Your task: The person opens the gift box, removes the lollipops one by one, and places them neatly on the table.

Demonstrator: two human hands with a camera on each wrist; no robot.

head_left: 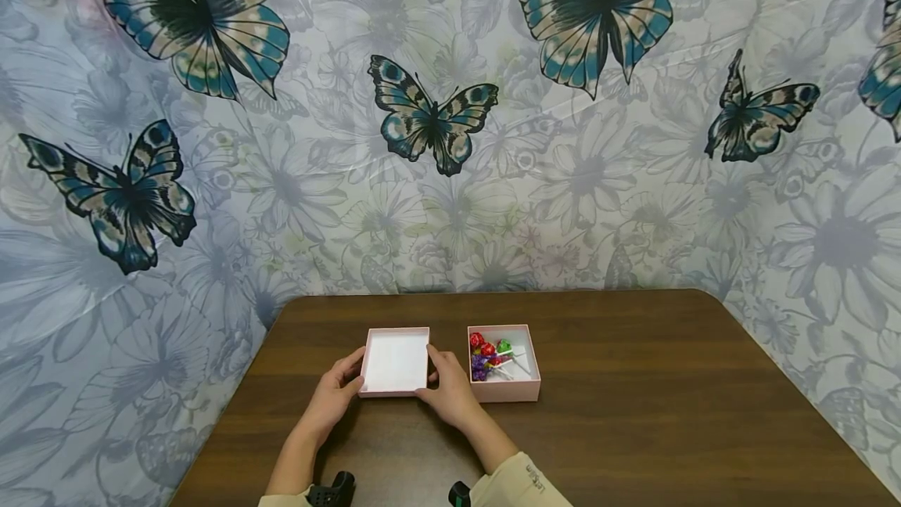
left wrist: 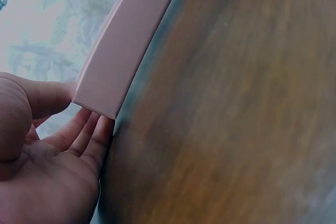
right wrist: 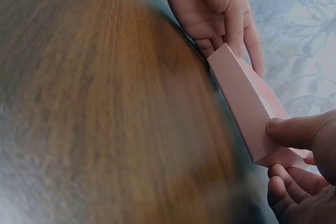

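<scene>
Both hands hold a shallow pink box lid (head_left: 394, 363), its white inside facing up, over the brown table. My left hand (head_left: 329, 399) grips the lid's left edge; in the left wrist view, the thumb is at its upper edge and the fingers lie beneath. On the opposite side my right hand (head_left: 452, 390) pinches the near right corner, thumb (right wrist: 294, 131) on the front wall and fingers around the side. Just right of that hand stands a deeper pink box (head_left: 505, 392) holding several wrapped lollipops (head_left: 482, 366) in red, purple and green, white sticks pointing right.
The brown wooden table (head_left: 633, 429) has rounded far corners and extends well to the right of the box. Behind it hangs a floral cloth (head_left: 584, 202) printed with blue butterflies. Dark bands (head_left: 334, 489) sit on the wrists by the cream sleeves.
</scene>
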